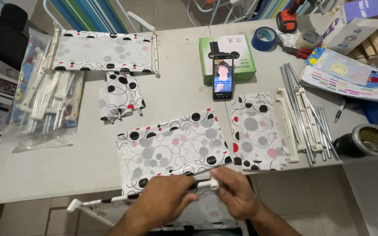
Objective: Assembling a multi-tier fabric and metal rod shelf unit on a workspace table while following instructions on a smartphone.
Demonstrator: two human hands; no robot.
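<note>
On the white table [88, 153], centre: patterned fabric panel [173, 150] with black, grey and red circles, near edge hanging off the table at 6 o'clock toward the person.

At 11 o'clock: a finished-looking fabric shelf [106, 51] stretched between white end rails. Below it, a smaller folded fabric piece [121, 96]. At 9 o'clock: clear bag of white plastic parts [44, 105].

At 3 o'clock: second fabric panel [257, 131], beside it white plastic rails [292, 124] and a row of metal rods [307, 116]. At 12 to 1 o'clock: green box [227, 57] with a phone [223, 78] leaning against it, screen lit. Blue tape roll [264, 38] and a spiral notebook [351, 74] at 2 o'clock. Dark round cup [366, 140] at 4 o'clock.

Task item: white tube [154, 194], lying along the near edge of the centre panel, running from a white end fitting at 7 o'clock up to the hands at 6 o'clock.

Left hand [162, 201] is closed over the tube mid-length, pinning fabric against it. Right hand [237, 192] pinches the tube's free end [214, 183] between thumb and fingers.

Judgement: step in hand looks like getting the tube through the panel's hem sleeve. Next move calls for keeping the tube end lined up with the sleeve and bunching fabric along it without snagging; can't tell how far it is already in.
</note>
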